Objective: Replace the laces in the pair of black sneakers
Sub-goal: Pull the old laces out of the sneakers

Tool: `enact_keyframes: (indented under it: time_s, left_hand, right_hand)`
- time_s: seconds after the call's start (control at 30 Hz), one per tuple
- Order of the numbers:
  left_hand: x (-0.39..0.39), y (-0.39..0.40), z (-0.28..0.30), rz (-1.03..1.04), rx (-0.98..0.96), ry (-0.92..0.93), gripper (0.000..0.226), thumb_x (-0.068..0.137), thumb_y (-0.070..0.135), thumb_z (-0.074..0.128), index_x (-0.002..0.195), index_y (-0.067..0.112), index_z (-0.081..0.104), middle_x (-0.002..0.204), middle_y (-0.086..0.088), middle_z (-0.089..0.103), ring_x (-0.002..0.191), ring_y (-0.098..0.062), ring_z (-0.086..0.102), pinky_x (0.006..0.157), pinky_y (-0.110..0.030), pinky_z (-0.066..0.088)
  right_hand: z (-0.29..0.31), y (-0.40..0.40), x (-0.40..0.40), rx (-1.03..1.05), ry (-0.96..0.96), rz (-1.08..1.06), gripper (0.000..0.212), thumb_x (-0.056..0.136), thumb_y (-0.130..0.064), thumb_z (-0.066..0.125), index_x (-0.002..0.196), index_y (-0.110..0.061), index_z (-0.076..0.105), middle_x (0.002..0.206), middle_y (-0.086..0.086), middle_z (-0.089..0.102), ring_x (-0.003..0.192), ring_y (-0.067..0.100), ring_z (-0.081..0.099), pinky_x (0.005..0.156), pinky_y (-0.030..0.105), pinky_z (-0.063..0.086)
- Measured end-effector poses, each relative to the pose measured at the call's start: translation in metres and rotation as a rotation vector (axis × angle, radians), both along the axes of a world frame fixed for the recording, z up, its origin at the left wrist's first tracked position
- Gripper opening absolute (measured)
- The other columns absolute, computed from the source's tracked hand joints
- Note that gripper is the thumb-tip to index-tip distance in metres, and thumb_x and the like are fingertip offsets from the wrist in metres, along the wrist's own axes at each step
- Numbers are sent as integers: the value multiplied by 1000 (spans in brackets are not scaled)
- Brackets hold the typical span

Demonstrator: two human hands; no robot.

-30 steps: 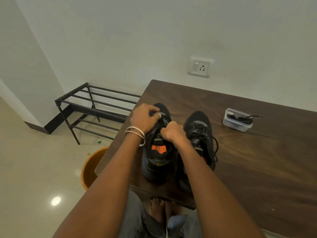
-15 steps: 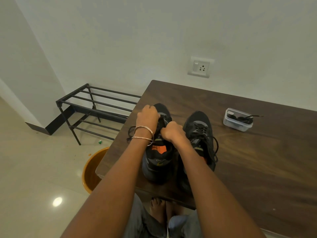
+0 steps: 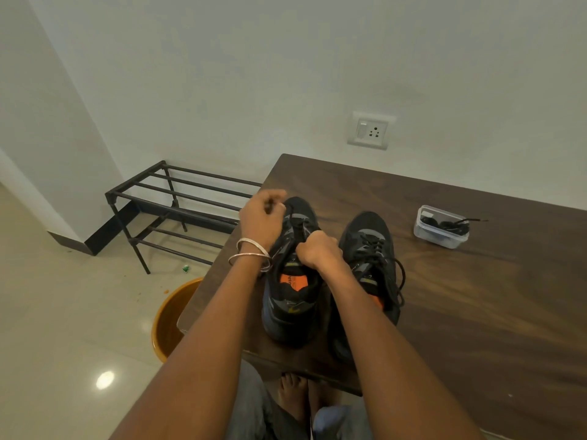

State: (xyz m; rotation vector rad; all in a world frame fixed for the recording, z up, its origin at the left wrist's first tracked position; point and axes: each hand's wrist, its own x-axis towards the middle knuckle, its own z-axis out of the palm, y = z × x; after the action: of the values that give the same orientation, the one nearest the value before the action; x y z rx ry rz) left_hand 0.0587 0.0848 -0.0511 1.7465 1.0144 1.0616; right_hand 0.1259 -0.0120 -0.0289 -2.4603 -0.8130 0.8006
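Two black sneakers stand side by side, toes pointing away, on the near left part of a dark wooden table (image 3: 476, 312). Left sneaker (image 3: 290, 300): black with grey panels, orange insole showing in its open mouth, a black lace (image 3: 297, 227) running up its front, partly covered by hands. Right sneaker (image 3: 370, 249): laced with a black lace whose loose end (image 3: 401, 281) loops down its right side onto the table; its heel is hidden by a forearm.
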Motion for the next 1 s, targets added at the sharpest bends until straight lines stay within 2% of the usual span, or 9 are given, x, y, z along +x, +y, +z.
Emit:
enact_keyframes:
  time_s: [0.07, 0.13, 0.17, 0.27, 0.47, 0.67, 0.8, 0.9, 1.0]
  left_hand:
    - [0, -1, -1, -106, 203, 304, 15, 85, 19, 68, 98, 17, 76, 90, 4, 68, 82, -11, 61, 80, -23, 48]
    - [1, -2, -3, -176, 252, 507, 18, 83, 29, 71, 97, 18, 77, 95, -1, 70, 87, -16, 62, 79, -27, 47]
    - [2, -2, -2, -189, 224, 552, 19, 83, 30, 72, 96, 18, 77, 96, -3, 71, 89, -18, 63, 80, -29, 48]
    - [5, -3, 4, -171, 155, 574, 18, 84, 29, 72, 97, 18, 77, 97, -4, 73, 92, -20, 65, 85, -33, 51]
    - [9, -6, 5, -139, 193, 624, 40, 87, 25, 68, 127, 23, 63, 118, -5, 66, 111, -23, 60, 97, -36, 45]
    - [17, -13, 12, -155, 377, 874, 23, 92, 21, 60, 110, 10, 70, 113, -13, 54, 104, -35, 56, 86, -42, 48]
    - [23, -21, 14, -127, 482, 982, 21, 94, 11, 55, 113, 2, 61, 118, -16, 54, 108, -38, 55, 87, -42, 48]
    - [26, -21, 12, -108, 522, 1025, 23, 96, 13, 53, 115, 2, 60, 116, -16, 56, 107, -37, 57, 84, -39, 49]
    - [24, -17, 9, -126, 543, 1017, 25, 98, 15, 46, 115, 2, 59, 116, -15, 56, 106, -37, 57, 83, -40, 47]
  right_hand:
    - [0, 1, 1, 0, -6, 5, 36, 97, -25, 49, 125, -4, 57, 131, 18, 55, 117, 36, 55, 82, 35, 41]
    - [0, 1, 0, 1, -10, 8, 37, 97, -25, 49, 127, -4, 55, 131, 19, 54, 118, 36, 54, 81, 35, 40]
    - [0, 1, 0, 1, -9, 10, 38, 97, -26, 49, 128, -4, 55, 132, 19, 54, 118, 36, 54, 80, 35, 40]
    - [1, 0, 1, 2, -10, 9, 39, 97, -26, 50, 130, -4, 54, 133, 19, 53, 118, 36, 54, 80, 34, 39]
    - [0, 0, 0, -4, -7, 15, 40, 95, -26, 51, 128, -4, 55, 131, 19, 55, 117, 37, 55, 81, 34, 41]
    - [0, -1, 2, 1, 0, 13, 37, 96, -25, 51, 125, -4, 57, 131, 19, 55, 117, 37, 55, 79, 34, 40]
    - [1, -3, 2, 3, -4, 22, 32, 95, -25, 52, 118, -3, 59, 129, 19, 56, 114, 37, 57, 78, 35, 42]
    - [1, -3, 3, 6, -5, 37, 19, 95, -24, 52, 102, -7, 58, 125, 18, 58, 110, 36, 58, 76, 35, 43]
    - [1, -2, 2, 10, 1, 31, 27, 95, -23, 50, 112, -5, 60, 125, 19, 58, 111, 36, 58, 79, 36, 44]
